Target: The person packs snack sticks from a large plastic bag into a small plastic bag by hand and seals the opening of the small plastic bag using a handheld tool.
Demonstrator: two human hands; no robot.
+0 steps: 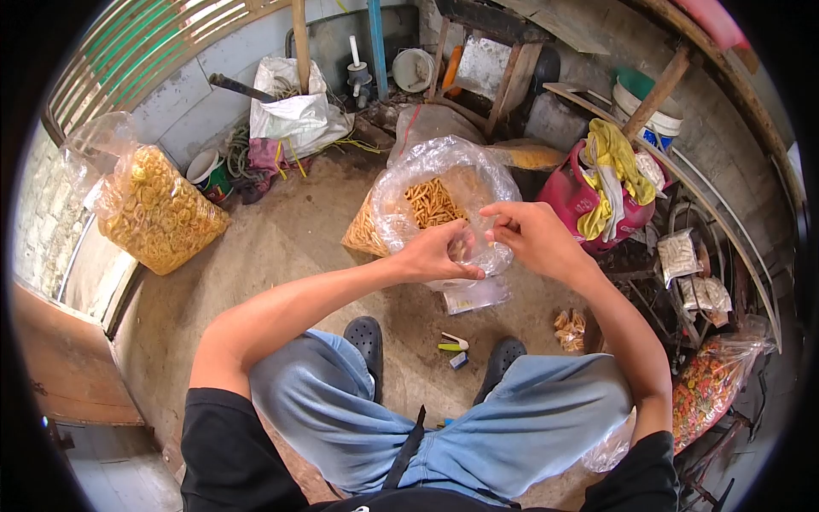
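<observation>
While left hand (pixel 439 253) and right hand (pixel 536 237) hover apart, a bag (pixel 395 205) gapes

Though both curl over its near edge, I cannot tell whether either grips plastic. The bag of brown sticks (pixel 433 203) stands on the floor (pixel 290 230); a stapler (pixel 455 343) lies between the shoes (pixel 365 348).

Wide fisheye view ringed in black, bowing the window slats (pixel 175 43) toward the edge. Daylight glows through them at upper left; the concrete floor (pixel 281 235) is moderately bright with soft shadows. White glare streaks the clear plastic bag (pixel 472 154). The lower right seems dimmer, its details hard to distinguish.
</observation>
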